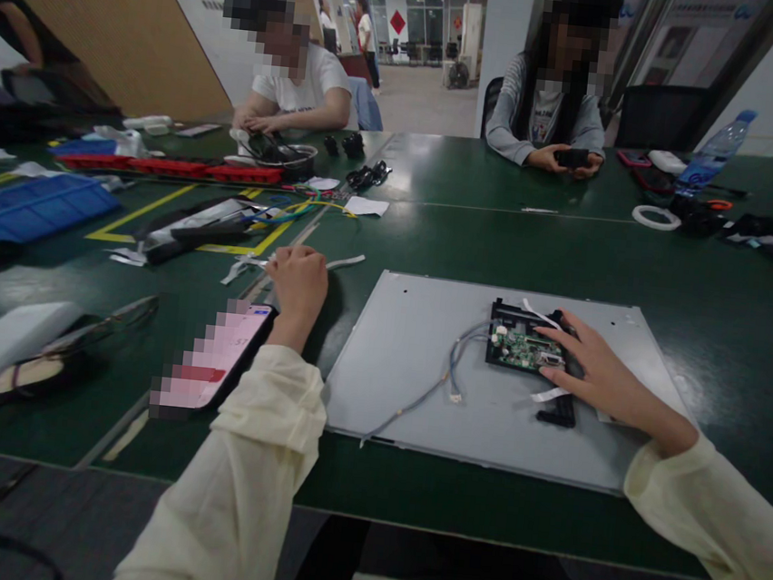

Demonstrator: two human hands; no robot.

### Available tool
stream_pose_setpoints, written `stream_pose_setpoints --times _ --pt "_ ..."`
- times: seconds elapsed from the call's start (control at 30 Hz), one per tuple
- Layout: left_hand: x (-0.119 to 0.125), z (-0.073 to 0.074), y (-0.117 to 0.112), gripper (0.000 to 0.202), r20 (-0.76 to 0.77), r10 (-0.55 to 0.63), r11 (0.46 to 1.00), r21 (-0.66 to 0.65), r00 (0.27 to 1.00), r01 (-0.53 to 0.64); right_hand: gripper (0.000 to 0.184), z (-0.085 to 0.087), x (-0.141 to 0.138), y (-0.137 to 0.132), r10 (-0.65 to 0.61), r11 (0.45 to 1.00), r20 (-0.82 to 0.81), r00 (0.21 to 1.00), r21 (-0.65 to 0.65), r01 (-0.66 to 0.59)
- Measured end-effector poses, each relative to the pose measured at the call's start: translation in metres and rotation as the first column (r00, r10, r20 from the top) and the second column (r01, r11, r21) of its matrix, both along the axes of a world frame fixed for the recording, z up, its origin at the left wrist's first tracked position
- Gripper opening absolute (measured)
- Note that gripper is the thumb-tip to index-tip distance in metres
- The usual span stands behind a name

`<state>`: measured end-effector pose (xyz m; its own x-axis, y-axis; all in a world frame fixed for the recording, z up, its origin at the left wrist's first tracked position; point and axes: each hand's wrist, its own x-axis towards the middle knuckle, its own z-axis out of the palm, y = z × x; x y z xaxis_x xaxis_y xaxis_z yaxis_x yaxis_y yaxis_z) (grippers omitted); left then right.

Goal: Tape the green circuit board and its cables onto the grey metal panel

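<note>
Right of the phone (pixel 222 356), a panel (pixel 407 365) bears a circuit board (pixel 524 349), seemingly inside a frame (pixel 503 312).

The worktop (pixel 432 240) carried exactly one grey panel (pixel 401 351), one circuit board (pixel 523 349), one pink-screened phone (pixel 222 356), one water bottle (pixel 714 157), one white ring (pixel 653 226) and one large blue tray (pixel 31 212). Five other people (pixel 303 83) were in sight: two seated across, two far back and one at the left edge, partly cut off. One fan (pixel 457 76) stood well behind the seated pair.
</note>
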<state>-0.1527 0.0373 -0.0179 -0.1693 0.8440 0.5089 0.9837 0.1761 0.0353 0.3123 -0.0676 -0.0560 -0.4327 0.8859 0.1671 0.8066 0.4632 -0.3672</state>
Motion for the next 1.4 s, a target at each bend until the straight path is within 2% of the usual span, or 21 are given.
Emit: stream_pose_setpoints --times 0.27,0.53,0.67,0.9,1.13,1.4 --pt "-0.008 -0.007 0.003 0.031 0.005 0.002 1.0 -0.029 1.0 -0.002 0.062 -0.001 0.0 0.0 0.002 1.0 0.007 1.0 0.006 -0.002" --pt "-0.009 -0.002 0.001 0.029 -0.012 0.014 0.998 -0.068 1.0 -0.015 0.061 -0.002 0.0 0.001 0.009 0.999 0.005 1.0 0.034 -0.009" --pt "-0.009 -0.002 0.0 0.031 -0.012 0.042 0.998 -0.035 0.999 -0.042 0.061 -0.003 0.0 0.001 0.011 0.999 -0.002 1.0 0.036 -0.011" --pt "-0.019 -0.003 0.004 0.035 0.0 -0.003 0.995 -0.095 1.0 0.003 0.06 -0.001 -0.001 -0.001 0.004 1.0 -0.026 1.0 0.027 -0.003" --pt "-0.018 -0.001 0.001 0.033 -0.039 0.008 0.995 -0.098 0.999 -0.011 0.061 -0.002 0.0 0.0 0.006 1.0 -0.032 0.999 0.022 -0.005" --pt "-0.012 0.002 0.0 0.029 0.016 0.022 0.999 -0.032 1.0 -0.021 0.063 0.001 -0.002 -0.002 -0.007 1.0 -0.017 1.0 0.0 0.007"
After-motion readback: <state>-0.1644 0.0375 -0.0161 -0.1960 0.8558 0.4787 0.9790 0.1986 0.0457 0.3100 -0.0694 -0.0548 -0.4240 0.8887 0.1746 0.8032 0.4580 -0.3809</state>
